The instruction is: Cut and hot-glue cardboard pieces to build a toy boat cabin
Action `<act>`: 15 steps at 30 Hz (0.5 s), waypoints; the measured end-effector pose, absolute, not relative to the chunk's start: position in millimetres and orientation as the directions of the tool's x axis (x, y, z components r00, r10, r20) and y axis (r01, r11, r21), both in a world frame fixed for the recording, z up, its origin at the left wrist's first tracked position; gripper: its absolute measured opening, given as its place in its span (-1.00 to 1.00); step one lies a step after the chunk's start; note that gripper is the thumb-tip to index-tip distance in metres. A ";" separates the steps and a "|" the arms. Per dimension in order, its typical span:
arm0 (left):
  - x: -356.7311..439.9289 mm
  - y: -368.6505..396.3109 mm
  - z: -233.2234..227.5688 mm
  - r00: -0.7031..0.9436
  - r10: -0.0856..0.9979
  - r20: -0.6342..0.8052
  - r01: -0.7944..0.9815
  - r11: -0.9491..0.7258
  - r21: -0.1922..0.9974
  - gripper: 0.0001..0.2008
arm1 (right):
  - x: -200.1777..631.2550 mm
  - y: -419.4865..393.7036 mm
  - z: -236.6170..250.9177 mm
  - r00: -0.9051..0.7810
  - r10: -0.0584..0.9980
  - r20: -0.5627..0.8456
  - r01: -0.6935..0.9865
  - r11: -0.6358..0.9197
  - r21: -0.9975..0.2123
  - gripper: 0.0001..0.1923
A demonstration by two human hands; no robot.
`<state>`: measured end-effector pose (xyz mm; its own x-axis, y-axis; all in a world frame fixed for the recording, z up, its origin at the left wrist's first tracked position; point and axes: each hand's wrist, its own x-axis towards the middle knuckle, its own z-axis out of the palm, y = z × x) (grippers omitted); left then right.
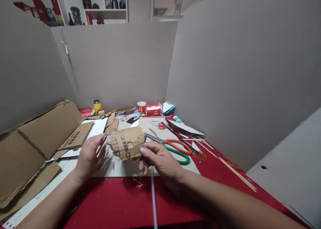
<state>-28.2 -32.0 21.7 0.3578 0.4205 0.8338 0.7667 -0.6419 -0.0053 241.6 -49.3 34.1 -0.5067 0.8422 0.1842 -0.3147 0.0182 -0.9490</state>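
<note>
Between my hands is a curved piece of brown cardboard (129, 143) with black printing, its edges torn. My right hand (157, 158) pinches its right end between thumb and fingers. My left hand (90, 153) is closed around a slim red pen-like tool (101, 146), whose tip comes close to the cardboard's left edge; its exact kind is unclear. Below my right hand a long translucent white stick (153, 199) runs toward me; whether the fingers touch it cannot be seen. Just right of the cardboard lie large scissors (177, 147) with one orange and one green handle.
Large folded cardboard (42, 138) stands at the left. Behind are a yellow bottle (97, 106), a paper cup (141, 107) and a red box (152, 110). Small red scissors (163, 126) and thin wooden sticks (238, 174) lie rightward. Grey partitions (120, 65) enclose the red-covered table (120, 202).
</note>
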 end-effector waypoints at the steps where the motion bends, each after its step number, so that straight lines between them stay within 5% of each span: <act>1: -29.1 -30.3 21.0 0.294 0.464 0.836 0.790 -0.610 0.061 -0.58 | 241.9 -49.3 33.7 -0.497 0.846 0.192 -0.315 0.029 -0.948 -0.60; 5: -32.5 -28.1 20.6 0.114 0.613 0.782 0.815 -0.508 0.279 -0.74 | 241.9 -50.0 30.4 -0.496 0.847 0.190 -0.318 0.027 -0.948 -0.60; 11: -28.5 -33.7 21.6 0.064 0.746 0.663 0.773 -0.458 0.440 -0.81 | 241.9 -50.4 26.0 -0.528 0.831 0.176 -0.318 -0.001 -0.948 -0.63; 15: -23.5 -33.5 18.9 0.092 0.758 0.646 0.721 -0.498 0.482 -0.56 | 241.6 -50.2 25.5 -0.560 0.816 0.145 -0.328 -0.058 -0.943 -0.65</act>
